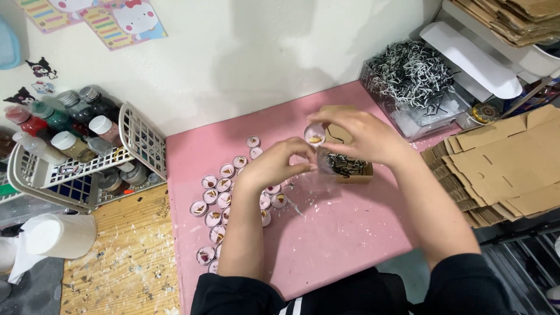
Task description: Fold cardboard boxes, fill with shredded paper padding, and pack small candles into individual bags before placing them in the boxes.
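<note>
Head view, looking down on a matte pink work mat (326,233) flecked with pale wax specks. Right hand (364,135) holds a small round tealight candle (315,135) above the mat, fingertips pinched on its rim; the candle has a pale pink wax face with a small yellow-brown inlay and is tilted toward the camera. Left hand (274,163) is curled, thumb and fingers closed around a crinkled clear plastic bag (325,160) just under the candle; whether the left fingers also touch the candle cannot be told. Directly behind the hands sits a small open kraft cardboard box (350,166), holding dark shredded paper filler. A cluster of matching round candles (224,195) lies flat on the mat to the left of the left forearm, mostly touching one another. Far right: a stack of flat corrugated box blanks (501,163). Upper right: a clear tub of black-and-white paper shred (411,76). Far left: a white lattice plastic basket (140,140) with capped bottles.
</note>
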